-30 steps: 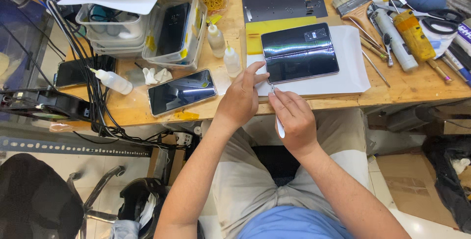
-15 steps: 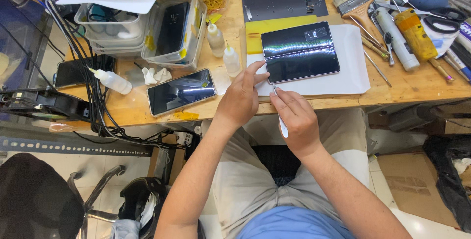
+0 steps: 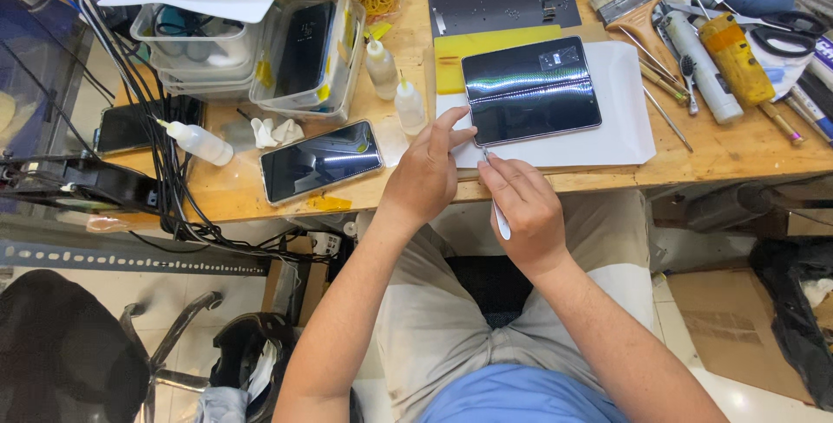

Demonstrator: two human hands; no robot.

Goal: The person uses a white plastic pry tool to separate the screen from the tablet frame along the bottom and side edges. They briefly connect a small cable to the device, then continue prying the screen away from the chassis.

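Observation:
A dark, glossy unfolded tablet-like phone [image 3: 531, 89] lies on a white sheet [image 3: 625, 119] at the wooden bench's front edge. My left hand [image 3: 427, 171] rests at its lower left corner, fingertips touching the device's edge. My right hand [image 3: 521, 206] pinches a thin white-handled tool [image 3: 500, 215], its tip pointing up at the same corner.
A second phone [image 3: 321, 160] lies to the left near squeeze bottles [image 3: 409, 104], a dropper bottle [image 3: 198, 141] and clear bins [image 3: 305, 50]. Brush [image 3: 632, 6], tweezers, scissors and tubes crowd the right side. Cables [image 3: 130, 111] hang at left; a chair [image 3: 69, 362] stands below.

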